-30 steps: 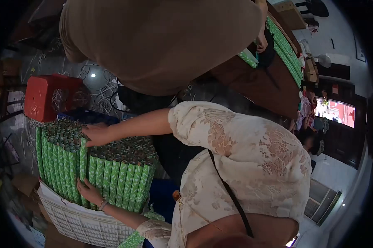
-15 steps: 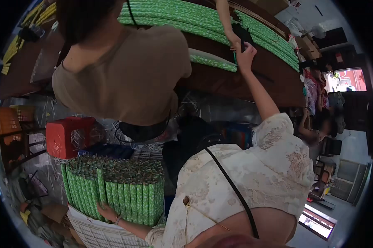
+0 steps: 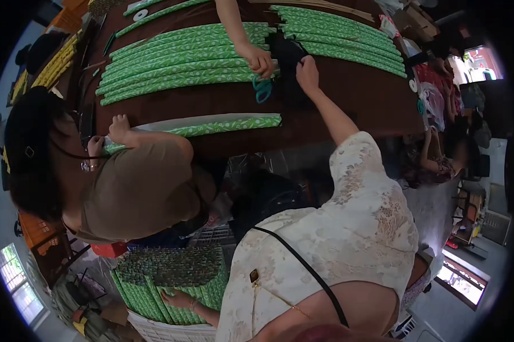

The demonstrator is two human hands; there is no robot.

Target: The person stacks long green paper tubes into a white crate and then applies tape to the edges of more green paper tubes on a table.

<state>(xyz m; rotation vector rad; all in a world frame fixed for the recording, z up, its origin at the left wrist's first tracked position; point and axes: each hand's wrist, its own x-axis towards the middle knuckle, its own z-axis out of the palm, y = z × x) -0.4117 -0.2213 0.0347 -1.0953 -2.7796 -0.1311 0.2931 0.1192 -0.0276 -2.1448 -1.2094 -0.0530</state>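
My left hand (image 3: 179, 300) lies against the side of a tight stack of green patterned paper tubes (image 3: 131, 293), its fingers apart. One tube beside it stands slightly proud of the others. Across the brown table (image 3: 336, 105) reaches my right arm, and my right hand (image 3: 308, 74) is closed at the edge of a crumpled black cloth (image 3: 288, 54). Just left of the cloth, a co-worker's hand (image 3: 257, 58) is at the teal-handled scissors (image 3: 262, 89).
Rows of green patterned rolls (image 3: 171, 60) cover the table's far side. At left, a co-worker in a brown top (image 3: 137, 188) presses on a partly rolled green sheet (image 3: 211, 124). A red stool (image 3: 108, 249) stands behind the tube stack. Other people sit at far right.
My view has swung, showing more of the table. My right hand has parted from the co-worker's hand, where the scissors now show. The brown-topped co-worker appears further left. My left hand stays at the tubes.
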